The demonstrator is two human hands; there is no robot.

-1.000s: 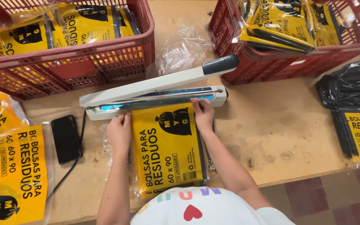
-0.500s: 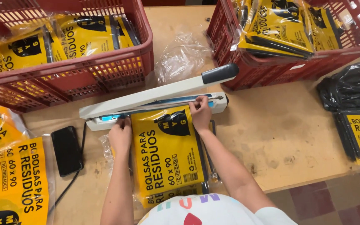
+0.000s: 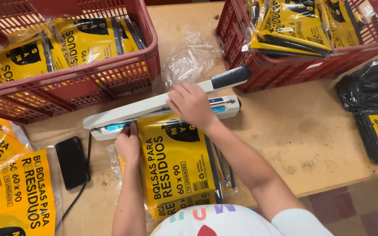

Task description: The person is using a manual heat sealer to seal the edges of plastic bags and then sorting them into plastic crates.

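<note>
A white heat sealer [image 3: 123,114] with a dark handle [image 3: 230,77] lies across the wooden table [image 3: 302,135], its arm raised a little. A yellow packet of black bags in clear plastic [image 3: 176,161] lies with its top edge under the arm. My left hand [image 3: 128,143] pinches the packet's upper left corner at the sealer's base. My right hand [image 3: 192,105] rests palm down on the sealer arm, over the packet's top edge, with fingers spread.
A red crate [image 3: 71,87] with yellow packets stands at the back left, another red crate [image 3: 285,65] at the back right. Crumpled clear plastic [image 3: 190,57] lies between them. A black phone [image 3: 71,162], more yellow packets [image 3: 16,196] and black bags [image 3: 372,96] flank the work area.
My right hand has left the packet's upper right corner and moved up onto the sealer arm. My left hand still holds the upper left corner.
</note>
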